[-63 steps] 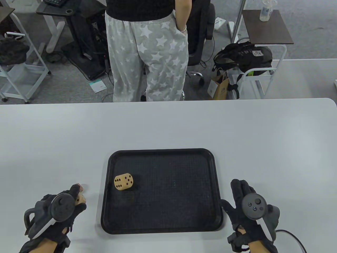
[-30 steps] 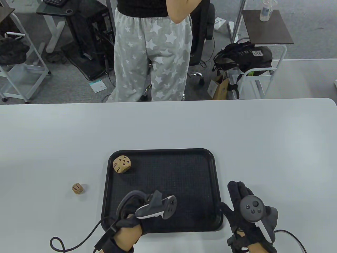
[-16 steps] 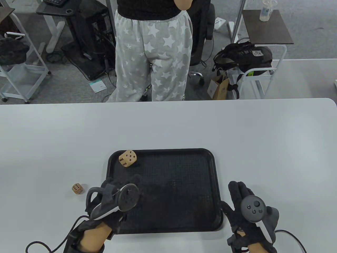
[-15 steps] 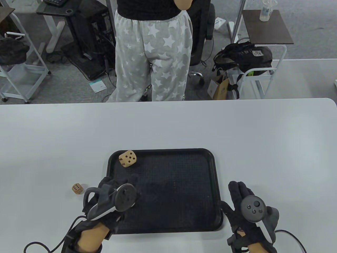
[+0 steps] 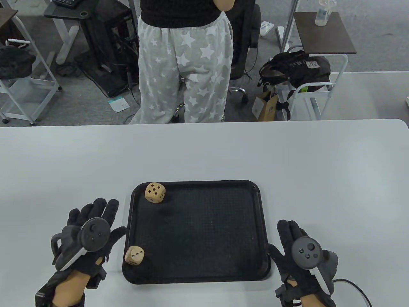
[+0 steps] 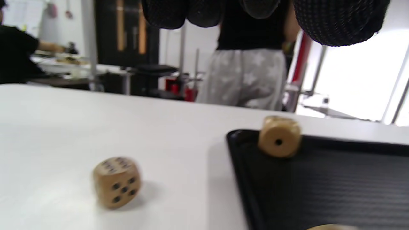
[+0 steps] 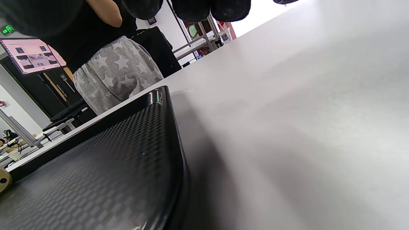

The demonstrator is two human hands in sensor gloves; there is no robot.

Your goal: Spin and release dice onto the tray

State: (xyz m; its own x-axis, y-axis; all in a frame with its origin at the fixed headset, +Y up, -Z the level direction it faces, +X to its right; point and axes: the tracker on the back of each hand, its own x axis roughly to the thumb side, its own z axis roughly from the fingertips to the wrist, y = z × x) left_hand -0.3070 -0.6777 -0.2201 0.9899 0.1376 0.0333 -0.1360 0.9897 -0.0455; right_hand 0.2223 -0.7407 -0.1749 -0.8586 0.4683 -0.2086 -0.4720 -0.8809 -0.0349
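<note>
The left hand (image 5: 91, 230) has drawn back, fingers spread, leaving a small die (image 5: 134, 255) on the black tray (image 5: 204, 278).

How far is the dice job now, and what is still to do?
Done: the far die and the near die lie on the tray, along its left side. In hand: nothing; left hand and right hand are open. Left: the third die sits on the table beside the tray.
</note>
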